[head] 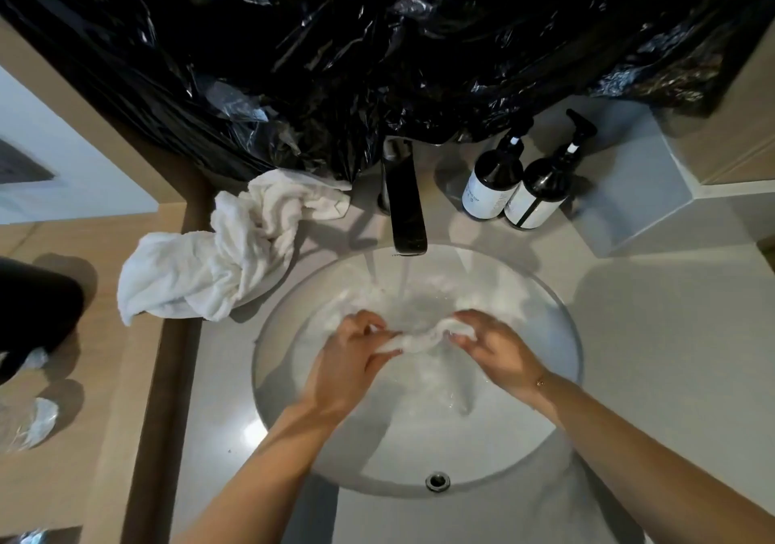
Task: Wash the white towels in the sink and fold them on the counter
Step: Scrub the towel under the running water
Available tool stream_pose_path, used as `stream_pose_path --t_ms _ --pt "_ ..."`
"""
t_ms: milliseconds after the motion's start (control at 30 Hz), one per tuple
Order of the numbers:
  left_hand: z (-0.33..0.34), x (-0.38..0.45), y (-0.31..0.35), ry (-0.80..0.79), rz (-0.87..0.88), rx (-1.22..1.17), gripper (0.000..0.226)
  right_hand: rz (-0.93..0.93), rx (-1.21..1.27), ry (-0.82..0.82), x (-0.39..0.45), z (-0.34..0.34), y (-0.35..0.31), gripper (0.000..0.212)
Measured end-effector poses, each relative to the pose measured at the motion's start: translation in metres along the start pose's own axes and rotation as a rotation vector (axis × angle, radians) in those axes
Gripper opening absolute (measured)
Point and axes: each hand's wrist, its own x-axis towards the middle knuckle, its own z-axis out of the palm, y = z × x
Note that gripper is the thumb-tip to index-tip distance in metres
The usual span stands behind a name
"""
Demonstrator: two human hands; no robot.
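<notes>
A: How far is the washing?

B: The left hand (350, 348) and the right hand (492, 344) both pinch one wet white cloth towel (413, 340) under running water, inside the round white sink (562, 325). I judge it is mid-wash. A crumpled white towel heap (218, 254) waits on the grey counter (654, 354), not folded.

A: Any labels?

B: Two dark pump bottles (513, 184) carry white labels, too small to read.

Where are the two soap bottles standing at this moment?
In the head view, the two soap bottles stand on the counter behind the sink, just right of the faucet.
</notes>
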Motion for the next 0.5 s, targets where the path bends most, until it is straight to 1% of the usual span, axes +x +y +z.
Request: stream_pose_path --t_ms 33,67,100,133,167,200,233,267,300,367,433,467,500 --pt "0.008 -0.008 -0.004 -0.134 -0.081 -0.001 0.034 -0.005 -0.046 -0.088 -0.001 0.009 0.009 0.043" --pt "0.016 -0.015 -0.009 -0.241 -0.182 -0.054 0.040 0.014 -0.079 -0.195 -0.002 0.016 0.015 0.048" --pt "0.022 -0.020 -0.013 -0.321 -0.262 -0.102 0.047 0.030 -0.138 -0.285 -0.003 0.022 0.021 0.056" --pt "0.027 -0.021 -0.016 -0.329 -0.274 -0.130 0.051 0.030 -0.235 -0.342 -0.002 0.028 0.025 0.067" --pt "0.032 -0.018 -0.018 -0.295 -0.225 -0.113 0.052 0.010 -0.360 -0.348 0.000 0.035 0.030 0.077" --pt "0.037 -0.011 -0.020 -0.250 -0.145 -0.017 0.051 -0.019 -0.457 -0.319 0.001 0.039 0.032 0.083" --pt "0.044 -0.004 -0.023 -0.240 -0.069 0.124 0.048 -0.058 -0.512 -0.269 0.004 0.046 0.035 0.086" --pt "0.052 0.005 -0.028 -0.231 -0.049 0.257 0.050 -0.093 -0.534 -0.212 0.006 0.053 0.037 0.089" --pt "0.058 0.013 -0.031 -0.261 -0.074 0.335 0.060 -0.128 -0.563 -0.196 0.010 0.060 0.040 0.090" --pt "0.075 0.022 -0.043 -0.331 -0.080 0.389 0.087 -0.129 -0.642 -0.223 0.020 0.077 0.042 0.089" --pt "0.087 0.026 -0.054 -0.398 -0.077 0.445 0.096 -0.065 -0.709 -0.286 0.032 0.088 0.046 0.095" --pt "0.094 0.028 -0.056 -0.438 -0.062 0.466 0.097 -0.051 -0.691 -0.331 0.040 0.090 0.049 0.100" --pt "0.094 0.033 -0.055 -0.479 -0.082 0.479 0.095 -0.062 -0.655 -0.329 0.047 0.092 0.056 0.102"
